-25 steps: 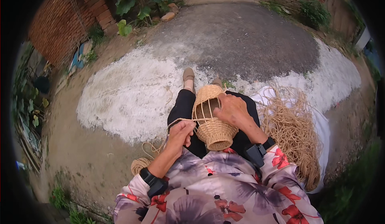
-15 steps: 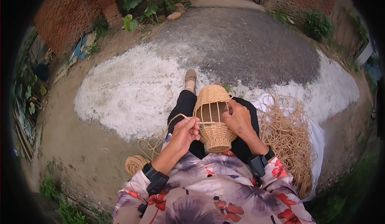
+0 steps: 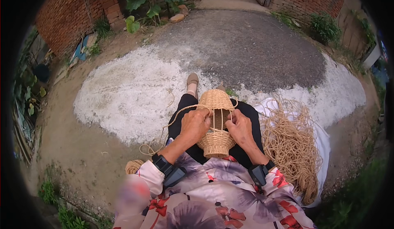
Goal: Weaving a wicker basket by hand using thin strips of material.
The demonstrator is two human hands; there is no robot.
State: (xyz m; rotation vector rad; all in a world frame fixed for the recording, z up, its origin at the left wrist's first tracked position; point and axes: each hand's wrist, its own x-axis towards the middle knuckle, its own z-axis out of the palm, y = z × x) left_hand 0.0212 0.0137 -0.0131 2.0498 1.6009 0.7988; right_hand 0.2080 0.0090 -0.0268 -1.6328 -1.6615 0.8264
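A tan woven basket [image 3: 216, 142] lies across my lap, its narrow neck towards me. Between its two woven bands, bare upright strands span an open gap. My left hand [image 3: 196, 124] is closed at the left side of this gap, fingertips curled at the strands. A twisted cord [image 3: 180, 111] arcs from the left past that hand to its fingertips, which partly hide it. On the other side, my right hand [image 3: 240, 127] has thumb and fingers closed on the basket's right edge, next to an upright strand. Its fingertips are partly hidden.
A large heap of loose tan cord [image 3: 291, 143] rests on a white cloth [image 3: 324, 140] to my right. At my left sleeve sits a small cord coil [image 3: 133, 166]. Further off are a pale powdery patch [image 3: 123, 93], dark ground and brick walls [image 3: 65, 19].
My left hand has moved right and away from me, from holding the cord stretched beside the basket to the gap's left edge. My right hand has shifted slightly, staying at the right edge.
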